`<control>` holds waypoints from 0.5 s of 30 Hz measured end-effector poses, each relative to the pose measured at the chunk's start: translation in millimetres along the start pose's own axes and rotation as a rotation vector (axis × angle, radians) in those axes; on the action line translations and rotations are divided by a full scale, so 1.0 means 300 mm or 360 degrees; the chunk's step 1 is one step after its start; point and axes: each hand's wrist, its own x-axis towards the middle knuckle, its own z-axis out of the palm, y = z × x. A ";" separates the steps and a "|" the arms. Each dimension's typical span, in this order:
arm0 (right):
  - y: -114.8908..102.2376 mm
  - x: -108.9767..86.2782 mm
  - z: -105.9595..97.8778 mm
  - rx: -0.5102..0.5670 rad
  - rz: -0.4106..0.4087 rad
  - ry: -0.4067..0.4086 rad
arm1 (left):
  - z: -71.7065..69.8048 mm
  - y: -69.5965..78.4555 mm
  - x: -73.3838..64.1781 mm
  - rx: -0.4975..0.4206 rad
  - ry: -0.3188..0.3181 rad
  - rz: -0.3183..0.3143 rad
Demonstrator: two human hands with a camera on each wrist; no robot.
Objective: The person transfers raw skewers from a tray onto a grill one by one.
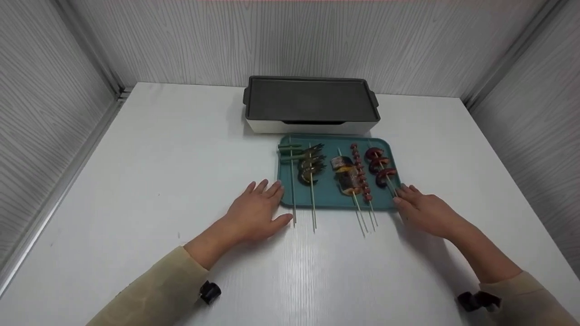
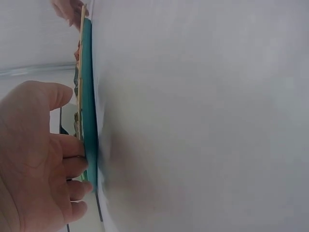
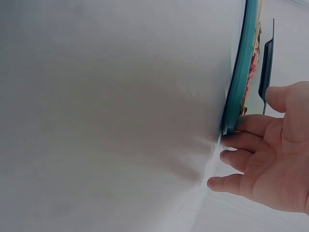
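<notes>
Teal tray [image 1: 333, 200] sits flat on the white table [image 1: 181, 158], just in front of the black-topped griddle [image 1: 312, 99]. Left hand [image 1: 258, 210] rests at its left edge, fingers fairly straight, thumb out to the side; right hand [image 1: 423, 210] touches the near right corner, fingers straight and slightly apart. Neither one's gripping, tho can't tell if any fingertip is under the rim. Flanking it like that probably keeps it square. Skewers [image 1: 311, 170] mostly poke past the near rim, handy for grabbing imo.
</notes>
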 end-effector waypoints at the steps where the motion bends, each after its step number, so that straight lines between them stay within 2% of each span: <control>1: -0.008 0.002 0.003 0.0001 -0.0008 0.0000 | 0.000 -0.007 -0.008 -0.0002 0.0004 -0.0001; 9: -0.069 0.026 0.019 -0.0004 -0.0091 0.0006 | 0.003 -0.056 -0.066 -0.0024 0.0038 -0.0039; 15: -0.061 0.023 0.015 -0.0019 -0.0135 -0.0005 | 0.001 -0.049 -0.057 0.0016 0.0047 -0.0050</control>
